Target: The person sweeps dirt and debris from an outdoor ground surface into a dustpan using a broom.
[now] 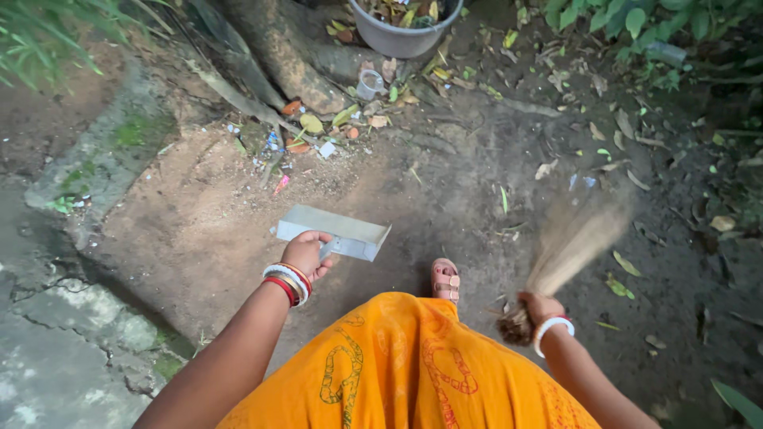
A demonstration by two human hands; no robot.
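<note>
On the far left, a cracked concrete slab [56,349] is bordering the bare soil [199,214], and some green grass [40,32] is hanging in at the top corner. The left hand [306,254] is holding a grey metal dustpan [334,232] by its handle; the fingers are wrapped closed around the handle, and red and white bangles [286,282] are sitting on the wrist. The dustpan is being held a little above the ground, in front of the person, with its mouth facing right. Beyond it, small litter and dry leaves [310,131] are lying at the foot of a tree root [278,56], near a grey pot [401,32]. In the middle, an orange garment [405,365] is covering the legs, and one foot in a sandal [445,280] is showing under it. On the right, the right hand [539,308] is gripping a straw broom [568,246] at its bound end, fingers pressed tight around it; the bristles are blurred, so the broom seems to be swinging over the dark ground, well apart from the dustpan. To sweep well here, I think the strokes should be short and low, going toward the dustpan, and the dustpan edge should be touching the soil so that leaves [620,282] are not slipping under it.
</note>
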